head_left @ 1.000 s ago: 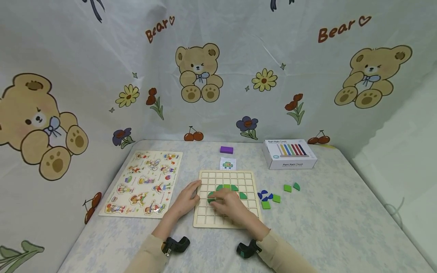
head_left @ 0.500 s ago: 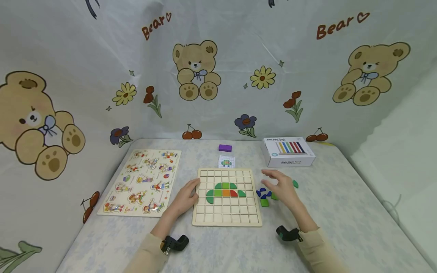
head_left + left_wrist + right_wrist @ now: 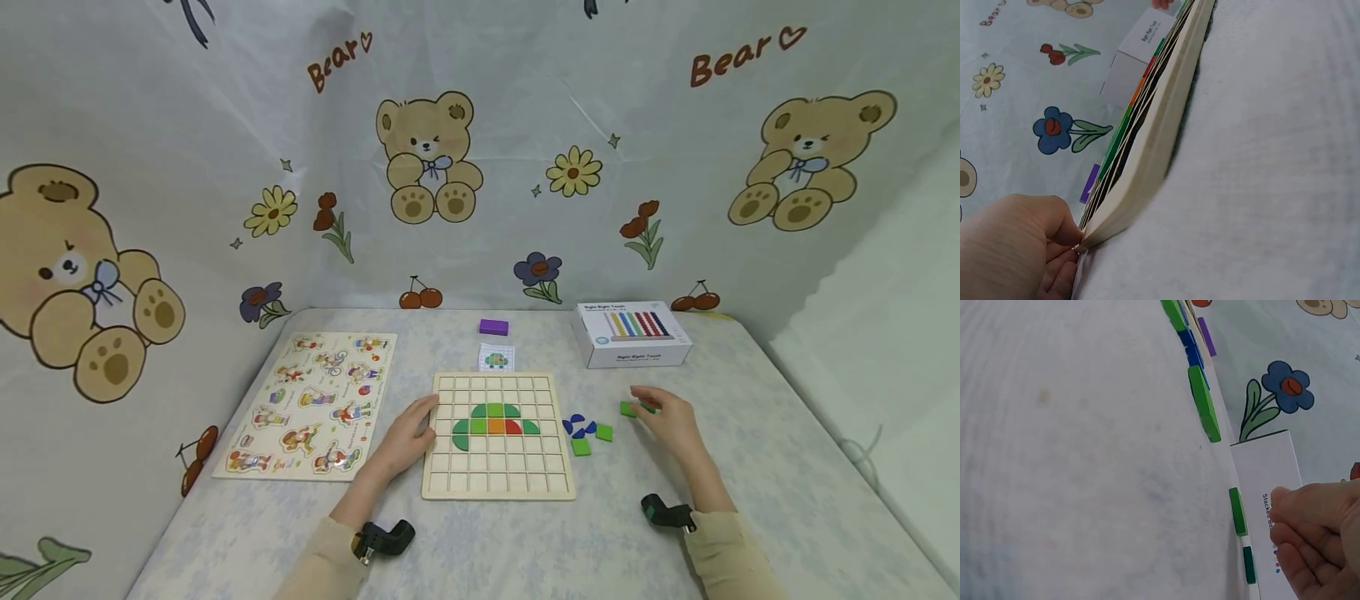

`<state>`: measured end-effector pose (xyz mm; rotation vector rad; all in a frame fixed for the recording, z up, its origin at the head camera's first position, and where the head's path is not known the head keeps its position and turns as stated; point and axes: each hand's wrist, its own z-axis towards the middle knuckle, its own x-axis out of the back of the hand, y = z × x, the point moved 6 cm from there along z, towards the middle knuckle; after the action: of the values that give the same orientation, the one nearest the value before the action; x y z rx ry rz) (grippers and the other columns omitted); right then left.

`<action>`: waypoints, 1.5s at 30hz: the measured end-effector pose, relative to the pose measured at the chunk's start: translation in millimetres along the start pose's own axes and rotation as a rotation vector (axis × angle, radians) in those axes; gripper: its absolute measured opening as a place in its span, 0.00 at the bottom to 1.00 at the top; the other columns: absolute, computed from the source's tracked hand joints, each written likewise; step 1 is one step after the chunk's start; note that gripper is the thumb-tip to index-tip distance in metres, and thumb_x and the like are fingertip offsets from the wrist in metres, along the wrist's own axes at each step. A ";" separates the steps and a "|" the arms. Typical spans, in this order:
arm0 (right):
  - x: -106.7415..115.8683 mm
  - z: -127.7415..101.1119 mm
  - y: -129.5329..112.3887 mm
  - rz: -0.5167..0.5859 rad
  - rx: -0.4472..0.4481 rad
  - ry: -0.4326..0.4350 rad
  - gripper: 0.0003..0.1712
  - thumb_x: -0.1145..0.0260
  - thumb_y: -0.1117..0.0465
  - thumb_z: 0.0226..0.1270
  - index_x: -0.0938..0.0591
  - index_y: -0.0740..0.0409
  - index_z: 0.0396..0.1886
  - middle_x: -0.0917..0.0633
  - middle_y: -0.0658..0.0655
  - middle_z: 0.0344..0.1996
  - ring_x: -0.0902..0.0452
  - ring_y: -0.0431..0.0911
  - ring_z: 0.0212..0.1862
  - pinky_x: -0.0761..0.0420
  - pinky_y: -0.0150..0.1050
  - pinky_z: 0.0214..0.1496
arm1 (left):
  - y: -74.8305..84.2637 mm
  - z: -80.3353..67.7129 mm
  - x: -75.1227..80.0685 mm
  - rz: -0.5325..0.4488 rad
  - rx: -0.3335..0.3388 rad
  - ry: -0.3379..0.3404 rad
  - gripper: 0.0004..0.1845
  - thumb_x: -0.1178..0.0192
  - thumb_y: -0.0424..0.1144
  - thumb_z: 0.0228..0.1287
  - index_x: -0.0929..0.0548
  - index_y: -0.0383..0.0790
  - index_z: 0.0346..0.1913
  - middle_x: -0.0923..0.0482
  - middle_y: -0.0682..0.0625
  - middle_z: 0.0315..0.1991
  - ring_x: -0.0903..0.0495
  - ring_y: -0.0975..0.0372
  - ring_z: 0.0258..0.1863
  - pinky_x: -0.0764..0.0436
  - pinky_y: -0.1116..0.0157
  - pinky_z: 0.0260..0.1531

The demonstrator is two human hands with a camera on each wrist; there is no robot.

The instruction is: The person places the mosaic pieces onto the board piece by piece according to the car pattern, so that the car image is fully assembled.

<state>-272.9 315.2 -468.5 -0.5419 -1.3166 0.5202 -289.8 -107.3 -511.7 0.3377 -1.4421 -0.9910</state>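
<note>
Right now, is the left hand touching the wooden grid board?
Touching. The left wrist view shows the left hand with its fingers pressed against the corner edge of the wooden grid board; the head view agrees.

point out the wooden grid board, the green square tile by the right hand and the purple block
wooden grid board (image 3: 495,477), head view, on the bare lower rows of its grid
green square tile (image 3: 627,408), head view, on its top face beside the fingertips
purple block (image 3: 493,327), head view, on the middle of its top face

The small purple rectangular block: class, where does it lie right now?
In the head view, the small purple rectangular block lies at the table's far edge, just beyond the small pattern card and left of the white cardboard box.
</note>
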 end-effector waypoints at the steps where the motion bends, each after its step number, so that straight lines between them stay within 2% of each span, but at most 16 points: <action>1: -0.8 -0.3 2.3 -0.004 0.001 -0.002 0.21 0.37 0.64 0.64 0.23 0.66 0.57 0.21 0.66 0.53 0.26 0.61 0.53 0.26 0.55 0.52 | 0.4 -0.1 0.0 -0.002 -0.003 0.000 0.31 0.48 0.29 0.61 0.37 0.32 0.69 0.39 0.41 0.68 0.43 0.51 0.68 0.41 0.54 0.65; 9: -10.5 -2.8 16.4 -0.057 0.044 0.008 0.20 0.36 0.67 0.62 0.21 0.68 0.54 0.20 0.67 0.51 0.24 0.60 0.51 0.25 0.54 0.52 | 1.7 -0.6 -0.3 -0.019 -0.005 0.006 0.31 0.48 0.29 0.60 0.37 0.31 0.69 0.39 0.40 0.68 0.43 0.50 0.68 0.41 0.54 0.65; 16: -11.5 -4.7 18.3 -0.066 0.105 0.054 0.20 0.36 0.68 0.61 0.21 0.69 0.53 0.20 0.68 0.49 0.24 0.60 0.48 0.24 0.54 0.49 | 2.4 -0.3 -0.6 -0.026 -0.007 0.003 0.31 0.48 0.29 0.61 0.37 0.31 0.69 0.40 0.41 0.68 0.44 0.50 0.68 0.41 0.53 0.65; 21: -10.6 -4.2 17.8 -0.063 0.094 0.047 0.20 0.36 0.68 0.61 0.21 0.69 0.53 0.20 0.67 0.49 0.24 0.60 0.49 0.24 0.54 0.50 | 3.7 0.0 0.7 -0.028 -0.019 0.005 0.31 0.48 0.29 0.61 0.38 0.30 0.69 0.40 0.40 0.68 0.43 0.49 0.68 0.40 0.52 0.64; 26: -6.6 -1.4 14.4 -0.016 0.056 0.039 0.21 0.36 0.65 0.63 0.22 0.67 0.55 0.20 0.67 0.50 0.25 0.60 0.51 0.26 0.55 0.51 | 3.6 -0.5 0.5 -0.023 -0.013 0.002 0.31 0.48 0.29 0.61 0.38 0.31 0.69 0.40 0.39 0.68 0.43 0.49 0.68 0.40 0.52 0.64; 29: 0.5 0.4 7.5 0.009 0.067 0.059 0.20 0.36 0.65 0.63 0.22 0.66 0.54 0.20 0.67 0.49 0.25 0.60 0.51 0.27 0.56 0.52 | 3.5 -0.8 -0.2 -0.020 -0.005 -0.003 0.31 0.48 0.29 0.61 0.38 0.31 0.69 0.40 0.40 0.68 0.43 0.50 0.68 0.41 0.53 0.65; 33: 9.7 4.2 -7.6 0.020 0.124 0.078 0.20 0.34 0.65 0.62 0.21 0.66 0.53 0.18 0.66 0.47 0.24 0.60 0.49 0.26 0.55 0.52 | 3.5 -1.0 -0.6 -0.011 -0.006 -0.005 0.31 0.48 0.29 0.61 0.38 0.31 0.69 0.40 0.40 0.68 0.43 0.50 0.68 0.41 0.53 0.65; 37: 14.4 8.1 -28.0 0.032 0.139 0.066 0.21 0.34 0.62 0.63 0.22 0.65 0.55 0.19 0.65 0.48 0.26 0.59 0.50 0.27 0.56 0.53 | 4.4 -1.4 0.5 -0.013 -0.015 0.004 0.31 0.48 0.28 0.61 0.38 0.30 0.69 0.40 0.39 0.68 0.43 0.49 0.68 0.41 0.52 0.65; 40: 13.4 9.2 -45.2 0.045 0.133 0.043 0.22 0.34 0.62 0.63 0.22 0.64 0.56 0.19 0.65 0.49 0.27 0.59 0.52 0.28 0.57 0.54 | 5.3 -1.7 1.2 -0.020 -0.015 0.007 0.31 0.48 0.28 0.61 0.38 0.31 0.69 0.40 0.40 0.68 0.43 0.49 0.68 0.40 0.52 0.65; 45: 3.6 7.9 -74.5 0.060 0.183 0.025 0.22 0.33 0.63 0.61 0.21 0.64 0.55 0.19 0.64 0.49 0.26 0.58 0.51 0.26 0.56 0.54 | 4.3 -1.4 1.4 -0.018 -0.014 0.011 0.31 0.48 0.27 0.61 0.38 0.30 0.69 0.40 0.39 0.68 0.43 0.48 0.68 0.40 0.52 0.64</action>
<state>-276.4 260.9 -416.9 -0.4354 -1.2174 0.6747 -287.2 -106.3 -507.9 0.3457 -1.4235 -1.0120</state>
